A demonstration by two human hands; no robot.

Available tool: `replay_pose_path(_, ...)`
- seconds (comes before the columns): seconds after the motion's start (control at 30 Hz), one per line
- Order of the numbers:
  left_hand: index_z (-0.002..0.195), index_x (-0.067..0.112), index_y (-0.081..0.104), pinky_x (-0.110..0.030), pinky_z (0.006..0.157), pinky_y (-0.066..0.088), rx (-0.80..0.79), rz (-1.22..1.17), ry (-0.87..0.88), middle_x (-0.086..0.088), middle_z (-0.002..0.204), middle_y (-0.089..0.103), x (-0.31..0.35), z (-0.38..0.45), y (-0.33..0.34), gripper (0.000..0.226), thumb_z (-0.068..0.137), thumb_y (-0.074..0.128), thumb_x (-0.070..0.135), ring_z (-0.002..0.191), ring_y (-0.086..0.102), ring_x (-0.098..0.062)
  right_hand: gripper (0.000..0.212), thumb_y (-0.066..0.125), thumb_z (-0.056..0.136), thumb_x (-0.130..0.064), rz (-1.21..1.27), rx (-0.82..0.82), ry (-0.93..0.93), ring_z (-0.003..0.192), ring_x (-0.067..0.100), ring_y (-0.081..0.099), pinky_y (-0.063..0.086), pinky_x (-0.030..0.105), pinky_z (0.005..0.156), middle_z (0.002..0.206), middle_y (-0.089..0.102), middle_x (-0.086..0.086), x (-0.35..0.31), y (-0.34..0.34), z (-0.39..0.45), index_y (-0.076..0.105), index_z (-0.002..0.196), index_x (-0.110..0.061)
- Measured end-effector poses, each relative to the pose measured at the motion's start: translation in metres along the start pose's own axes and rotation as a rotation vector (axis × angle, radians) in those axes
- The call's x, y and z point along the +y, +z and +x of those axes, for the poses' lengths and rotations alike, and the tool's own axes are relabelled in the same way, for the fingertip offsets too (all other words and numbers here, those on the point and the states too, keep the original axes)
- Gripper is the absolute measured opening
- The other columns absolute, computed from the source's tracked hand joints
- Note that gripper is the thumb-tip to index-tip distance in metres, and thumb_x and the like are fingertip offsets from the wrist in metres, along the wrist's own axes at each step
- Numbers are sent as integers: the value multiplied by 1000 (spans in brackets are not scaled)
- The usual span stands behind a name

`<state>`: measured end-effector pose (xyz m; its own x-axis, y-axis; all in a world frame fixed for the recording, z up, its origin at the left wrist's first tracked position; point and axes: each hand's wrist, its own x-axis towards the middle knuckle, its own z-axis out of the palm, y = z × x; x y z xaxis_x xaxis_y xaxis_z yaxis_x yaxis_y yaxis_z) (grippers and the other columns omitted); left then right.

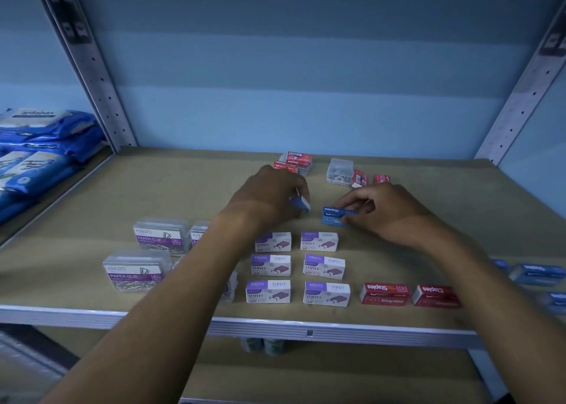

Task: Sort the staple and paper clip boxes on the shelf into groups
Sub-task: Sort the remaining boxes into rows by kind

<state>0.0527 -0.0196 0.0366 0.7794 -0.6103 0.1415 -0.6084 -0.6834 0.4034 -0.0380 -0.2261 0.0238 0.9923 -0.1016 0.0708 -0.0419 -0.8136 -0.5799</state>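
Left grip (275, 193) curled round small blue box (301, 204) above shelf (183, 189). Right grip (379, 210) pinching blue staples box (335, 216), behind six purple-and-white staples boxes (298, 267).

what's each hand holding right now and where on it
The right hand pinches a blue staples box at its right end. The left hand grips a small blue box, mostly hidden, only one end showing.

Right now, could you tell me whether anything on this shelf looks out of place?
Yes: at the back, red staple boxes lie loosely piled and tilted beside a clear plastic box, unlike the neat purple-and-white staple boxes in front.
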Motion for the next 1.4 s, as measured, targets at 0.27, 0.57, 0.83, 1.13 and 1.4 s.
replay_pose_path(0.27,82,20,71,-16,64,47,90,-283,-65,9,82,72,-3,-6,-9,16,72,84,22,77,66,-3,18,76,86,-24,-31,-3,12,68,-20,56,40,0,57,88,67,-23,-1,2,2,77,103,-30)
replay_pose_path(0.57,97,26,72,-29,79,52,-75,-44,-186,7,100,70,-17,-15,-13,25,74,83,24,95,63,-12,17,78,85,-24,-7,18,-23,70,-22,55,40,-1,63,89,67,-20,-1,2,-1,76,102,-28)
replay_pose_path(0.83,89,28,76,-30,79,53,-15,-26,-193,7,93,71,-9,-14,-8,14,76,81,31,92,64,-12,17,74,88,-21,-64,38,-17,74,-10,56,37,3,61,95,70,-16,-3,5,-1,77,104,-29)
replay_pose_path(1.13,90,32,76,-29,77,53,143,-187,-14,16,84,71,34,-3,3,15,77,78,39,83,64,-2,17,76,86,-23,-68,152,41,81,-2,61,40,10,64,94,68,-20,19,-41,-30,77,98,-35)
replay_pose_path(1.4,87,29,78,-29,77,55,100,-229,125,14,82,73,97,11,39,15,74,79,36,80,66,-3,17,81,81,-20,-126,243,148,77,0,64,41,0,63,88,72,-18,69,-88,-78,79,91,-34)
